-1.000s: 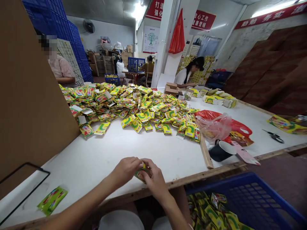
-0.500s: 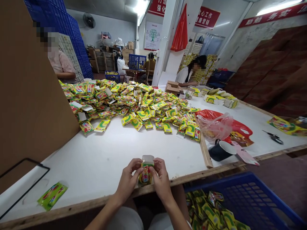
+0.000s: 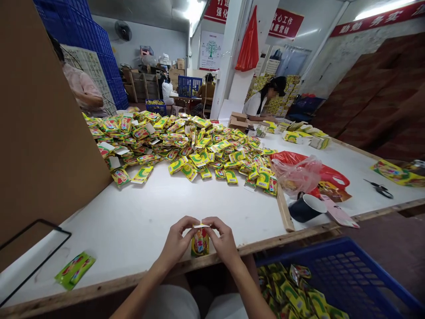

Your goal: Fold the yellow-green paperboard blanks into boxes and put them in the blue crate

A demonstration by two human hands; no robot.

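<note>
A small yellow-green printed carton [image 3: 200, 243] stands upright at the table's near edge, between my two hands. My left hand [image 3: 181, 239] pinches its top left corner, thumb at the front and fingers over the top. On the other side, my right hand [image 3: 219, 237] grips the top right corner in the same way. The carton's white flap [image 3: 201, 226] is bent over between my fingertips. Beyond my hands, a large heap of similar cartons [image 3: 186, 141] covers the far part of the white table [image 3: 159, 212], some with flaps open.
A blue crate [image 3: 348, 270] of yellow-green packets stands below, right. A green packet [image 3: 75, 269] lies left near a black wire frame [image 3: 43, 221] and a cardboard sheet [image 3: 49, 133]. A wooden strip [image 3: 283, 206], dark cup [image 3: 306, 208] and scissors [image 3: 380, 189] are right. Co-workers sit beyond.
The carton's white flap, upright before, is now folded down. My fingers have moved inward over the carton's top.
</note>
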